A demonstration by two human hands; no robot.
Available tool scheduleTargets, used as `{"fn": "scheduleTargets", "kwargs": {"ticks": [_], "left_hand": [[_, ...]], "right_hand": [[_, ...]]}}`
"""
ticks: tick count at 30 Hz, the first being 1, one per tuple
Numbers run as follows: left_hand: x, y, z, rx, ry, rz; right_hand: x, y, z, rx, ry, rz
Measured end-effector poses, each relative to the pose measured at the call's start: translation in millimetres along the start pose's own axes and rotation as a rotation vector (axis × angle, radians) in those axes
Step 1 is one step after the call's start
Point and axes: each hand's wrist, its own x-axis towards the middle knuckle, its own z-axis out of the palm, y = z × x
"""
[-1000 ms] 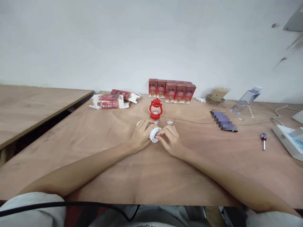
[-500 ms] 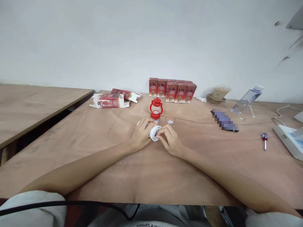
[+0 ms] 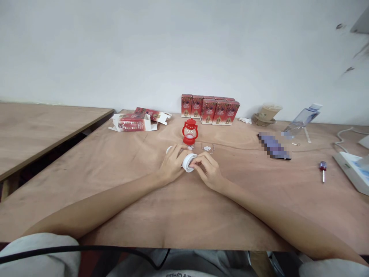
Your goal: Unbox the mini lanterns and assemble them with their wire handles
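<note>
The left hand [image 3: 172, 164] curls its fingers around a white round part [image 3: 186, 159], in front of the red lantern [image 3: 190, 141]. The right hand [image 3: 208, 169] bunches its fingers at the part's open end, any grip there unclear

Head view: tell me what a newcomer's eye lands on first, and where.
The red lantern, upright near the middle of the table, would likely catch the eye first. Nearer the viewer, the left-hand grip holds a round white part, the right-hand grip at its open end. Behind the lantern, red boxes stand before the wall.
</note>
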Motion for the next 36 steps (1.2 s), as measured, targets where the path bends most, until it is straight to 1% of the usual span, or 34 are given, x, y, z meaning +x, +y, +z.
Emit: {"fn": "scheduleTargets", "kwargs": {"ticks": [3,12,16,21,27,33,36], "left_hand": [[-1.1,-0.9,1.0,-0.001,0.002,-0.003],[-0.8,-0.1,1.0,0.036,0.022,0.030],[-0.4,0.1,1.0,0.033,0.026,0.036],[0.5,-0.5,1.2,0.063,0.037,0.051],[0.9,0.1,-0.3,0.087,0.007,0.046],[0.2,0.2,-0.4,0.066,0.007,0.046],[-0.1,0.5,-0.3,0.054,-0.009,0.025]], "right_hand": [[-0.5,-0.2,0.6,-0.001,0.021,0.019],[2.4,-2.4,-1.3,-0.035,0.048,-0.049],[2.3,-2.1,-0.8,-0.037,0.061,-0.053],[0.7,-1.3,-0.2,-0.032,0.027,-0.022],[0.8,-0.8,-0.9,-0.054,-0.017,-0.004],[1.7,-0.7,-2.4,-0.043,-0.031,-0.030],[1.4,-0.1,-2.1,-0.032,-0.034,-0.012]]}}
